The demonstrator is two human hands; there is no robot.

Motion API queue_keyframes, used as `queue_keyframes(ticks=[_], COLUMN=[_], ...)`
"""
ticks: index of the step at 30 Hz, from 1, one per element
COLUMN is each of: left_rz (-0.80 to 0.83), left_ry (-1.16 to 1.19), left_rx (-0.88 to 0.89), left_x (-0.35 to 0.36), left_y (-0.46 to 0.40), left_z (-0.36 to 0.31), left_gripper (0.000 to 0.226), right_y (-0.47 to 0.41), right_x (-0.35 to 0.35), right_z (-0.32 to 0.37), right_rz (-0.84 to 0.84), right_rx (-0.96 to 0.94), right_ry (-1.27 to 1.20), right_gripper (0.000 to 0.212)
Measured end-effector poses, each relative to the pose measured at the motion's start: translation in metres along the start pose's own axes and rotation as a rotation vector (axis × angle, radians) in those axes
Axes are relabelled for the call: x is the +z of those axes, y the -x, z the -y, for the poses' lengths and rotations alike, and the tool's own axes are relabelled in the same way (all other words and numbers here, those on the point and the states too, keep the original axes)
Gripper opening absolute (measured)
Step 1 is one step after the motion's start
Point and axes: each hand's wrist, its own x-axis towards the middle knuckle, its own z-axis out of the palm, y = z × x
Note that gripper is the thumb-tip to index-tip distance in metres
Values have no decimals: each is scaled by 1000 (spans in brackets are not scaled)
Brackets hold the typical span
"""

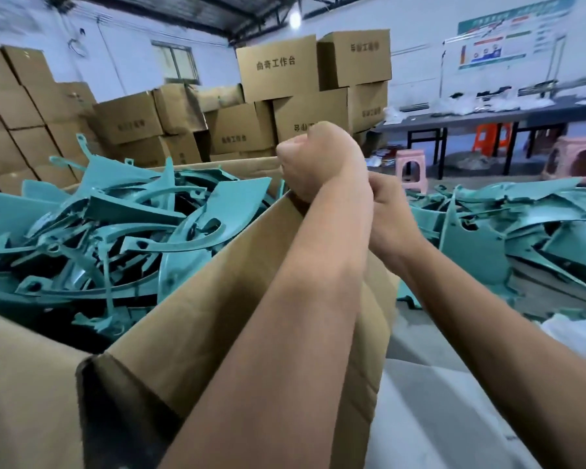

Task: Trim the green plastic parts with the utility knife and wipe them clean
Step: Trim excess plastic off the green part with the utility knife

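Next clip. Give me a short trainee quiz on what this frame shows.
1. True or false: the box is empty.
2. What do the left hand and the right hand both grip? A) a green part B) the box's flap C) a stool
3. Fill in: besides the parts in the box, a second heap of green parts lies to the box's ____.

Key: 1 false, it is piled with green parts; 2 B; 3 right.
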Motion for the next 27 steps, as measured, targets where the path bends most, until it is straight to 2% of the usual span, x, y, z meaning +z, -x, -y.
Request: queue_keyframes(ticks=[2,3,5,6,8,9,10,11,12,15,16,18,21,22,23,25,26,27], left_rz=[105,194,381,486,700,786,844,877,881,848,821,748,736,761,796,854,883,928], left_ry=[-150,-227,-381,-482,-735,-838,-902,-924,-920,-869,-827,-662,-334,-259,-205,-110,-41,27], left_rx=[86,116,131,114,71,43,17,-15,-56,-186,-245,-383,-541,-520,-431,-175,-111,-98], left_x=[13,18,24,26,27,26,24,22,20,21,25,35,47,49,51,52,54,54], left_y=[14,26,38,41,47,50,53,58,62,71,74,78,87,90,92,90,89,87], left_z=[33,52,92,114,159,182,203,221,236,264,267,269,264,261,259,256,253,249], left_gripper=[12,12,13,11,16,20,24,27,28,30,31,37,33,33,44,92,109,111], right_y=[13,20,33,40,59,70,79,88,96,107,107,104,98,96,94,94,97,101], right_x=[-23,-39,-69,-82,-105,-117,-127,-137,-145,-156,-160,-170,-189,-194,-198,-204,-207,-211], right_z=[-19,-29,-54,-67,-87,-98,-108,-117,-125,-142,-141,-136,-117,-107,-95,-75,-67,-61], right_rz=[-72,-113,-132,-60,206,345,449,477,458,418,370,171,-152,-188,-200,-167,-136,-95], right_rx=[58,120,310,401,608,720,794,849,854,735,698,600,321,230,170,159,178,202], right_ry=[137,248,549,738,1142,1287,1354,1361,1363,1420,1420,1367,1044,918,803,547,424,334], right_gripper=[20,21,36,36,20,28,47,60,63,40,32,14,4,8,10,14,17,19])
